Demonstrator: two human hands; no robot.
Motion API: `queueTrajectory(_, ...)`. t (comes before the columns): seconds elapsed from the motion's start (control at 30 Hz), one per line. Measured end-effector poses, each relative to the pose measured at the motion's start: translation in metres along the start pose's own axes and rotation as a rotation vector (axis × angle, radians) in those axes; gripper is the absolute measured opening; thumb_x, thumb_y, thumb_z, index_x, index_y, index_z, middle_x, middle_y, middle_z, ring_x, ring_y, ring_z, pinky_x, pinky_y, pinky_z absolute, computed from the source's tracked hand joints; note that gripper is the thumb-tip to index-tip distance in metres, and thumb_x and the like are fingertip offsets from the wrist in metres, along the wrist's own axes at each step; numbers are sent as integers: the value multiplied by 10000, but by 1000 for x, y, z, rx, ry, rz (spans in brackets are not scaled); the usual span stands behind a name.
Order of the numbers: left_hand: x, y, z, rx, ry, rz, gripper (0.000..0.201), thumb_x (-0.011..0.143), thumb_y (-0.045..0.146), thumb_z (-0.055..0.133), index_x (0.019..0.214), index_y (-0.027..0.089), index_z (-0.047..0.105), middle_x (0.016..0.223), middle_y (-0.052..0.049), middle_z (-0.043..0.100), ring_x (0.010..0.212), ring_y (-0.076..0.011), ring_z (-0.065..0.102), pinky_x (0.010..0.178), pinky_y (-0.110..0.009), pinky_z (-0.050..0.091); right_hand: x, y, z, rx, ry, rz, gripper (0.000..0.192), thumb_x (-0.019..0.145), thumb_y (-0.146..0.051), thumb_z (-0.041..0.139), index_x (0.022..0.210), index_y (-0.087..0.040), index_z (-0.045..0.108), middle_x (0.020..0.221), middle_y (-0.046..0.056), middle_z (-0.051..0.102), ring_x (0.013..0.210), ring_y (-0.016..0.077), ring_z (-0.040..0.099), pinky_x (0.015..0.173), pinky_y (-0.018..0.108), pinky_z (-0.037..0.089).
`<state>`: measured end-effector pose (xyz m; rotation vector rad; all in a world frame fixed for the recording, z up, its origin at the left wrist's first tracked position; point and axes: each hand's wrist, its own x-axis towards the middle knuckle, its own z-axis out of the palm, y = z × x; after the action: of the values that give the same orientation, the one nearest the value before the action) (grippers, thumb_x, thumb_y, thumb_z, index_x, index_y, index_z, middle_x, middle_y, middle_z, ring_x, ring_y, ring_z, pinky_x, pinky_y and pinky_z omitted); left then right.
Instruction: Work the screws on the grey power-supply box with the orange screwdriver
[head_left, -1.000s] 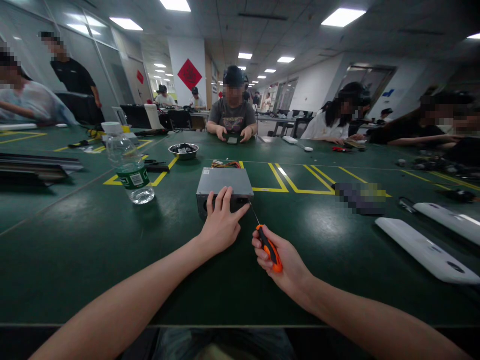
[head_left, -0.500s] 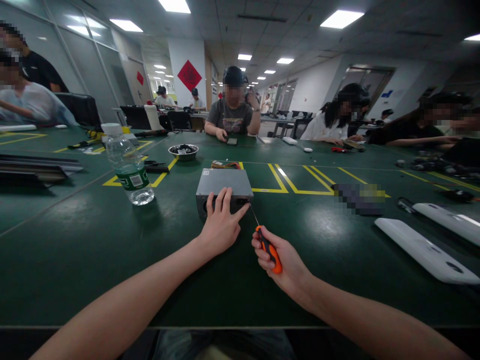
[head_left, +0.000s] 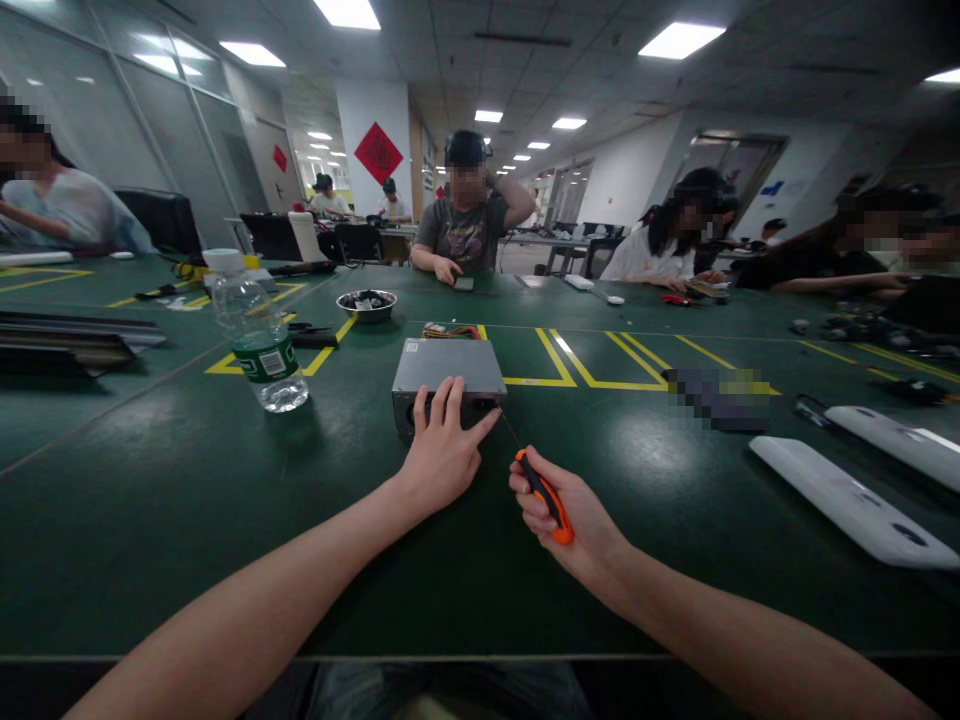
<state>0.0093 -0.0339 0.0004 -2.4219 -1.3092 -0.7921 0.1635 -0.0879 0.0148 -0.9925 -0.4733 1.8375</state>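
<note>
A grey metal computer power supply (head_left: 450,366) lies on the green table, with a bundle of coloured wires (head_left: 452,331) behind it. My left hand (head_left: 444,448) rests against its near face, fingers spread over the front and top edge, index finger reaching to the front right corner. In my right hand (head_left: 574,510) is an orange and black screwdriver (head_left: 545,495), gripped by the handle. Its thin shaft slants up and left to the power supply's front right edge, close to my left index fingertip. Whether the tip touches a screw is too small to tell.
To the left stands a water bottle (head_left: 264,345); behind it is a metal bowl (head_left: 367,306) of small dark parts. White plastic covers (head_left: 847,495) lie at the right, near a blurred dark object (head_left: 712,398). A person (head_left: 465,225) sits across the green table (head_left: 420,590).
My right hand and the screwdriver handle have shifted slightly right, the shaft tilting more. My left hand and the power supply look unmoved. The person opposite has raised an arm behind the head.
</note>
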Motion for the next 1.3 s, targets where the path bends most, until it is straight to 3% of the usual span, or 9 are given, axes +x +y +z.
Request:
queueTrajectory(0.23,0,0,1,30,-2,8,552,724,163,561,1252,301,475,1413,-130,245,1318,-354,170,1035,-571,110,-1,-1,1,8,-16,11,272,888,-295,405,724,-124,539,533,-29,473,322,4,317,280,103,221)
queueTrajectory(0.43,0,-1,1,42,-13,13,559,726,161,559,1261,297,465,1415,-136,241,1316,-357,176,1033,-570,116,-3,-3,3,-47,18,6,191,832,-224,515,662,-140,497,484,-55,436,314,-5,288,279,84,202)
queueTrajectory(0.67,0,-1,1,68,-16,27,566,735,165,557,1274,301,449,1418,-134,241,1318,-363,166,1033,-566,128,-3,-2,4,42,-21,13,312,907,-284,363,724,-108,545,539,-17,466,347,15,364,310,107,286)
queueTrajectory(0.93,0,-1,6,118,-4,30,557,742,180,568,1271,313,450,1411,-136,259,1311,-369,187,1029,-569,136,-2,-5,4,55,-44,24,300,893,-272,376,688,-115,528,551,-4,489,329,10,332,272,105,237)
queueTrajectory(1.1,0,-1,4,120,-10,39,551,747,198,567,1275,302,446,1407,-153,262,1306,-379,199,1023,-571,150,-2,-5,6,2,15,26,241,873,-231,444,670,-119,511,557,-24,483,340,-2,339,285,94,249)
queueTrajectory(1.3,0,-1,4,122,-11,44,521,762,197,548,1266,292,458,1407,-167,265,1305,-389,199,1023,-571,150,-2,-4,4,18,-36,33,335,915,-289,345,725,-104,551,547,-13,470,355,11,359,302,105,273)
